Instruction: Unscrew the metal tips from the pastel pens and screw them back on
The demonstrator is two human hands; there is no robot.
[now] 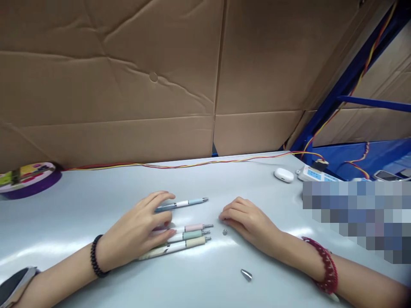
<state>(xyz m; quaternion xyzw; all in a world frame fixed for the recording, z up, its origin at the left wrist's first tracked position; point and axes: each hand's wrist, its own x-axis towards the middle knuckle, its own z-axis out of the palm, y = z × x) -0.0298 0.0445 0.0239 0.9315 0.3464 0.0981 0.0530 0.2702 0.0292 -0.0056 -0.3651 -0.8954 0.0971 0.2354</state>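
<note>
My left hand (143,222) is over the pens with its fingers apart, its fingertips near a blue pen (189,202). Below that pen, a pink pen (193,227), a green pen (192,235) and a yellow pen (195,242) lie side by side, their left parts partly covered by the hand. My right hand (248,218) rests on the table with its fingers curled together; whatever is under the fingertips is hidden. A small metal piece (225,232) lies just left of it, and a silver cone tip (246,274) lies nearer the front.
The pale table (180,282) carries a purple-rimmed round box (48,182) at left. A white case (284,175) and a power strip (316,174) sit at right. Red and yellow wires (173,166) run along the back edge, before cardboard (144,98).
</note>
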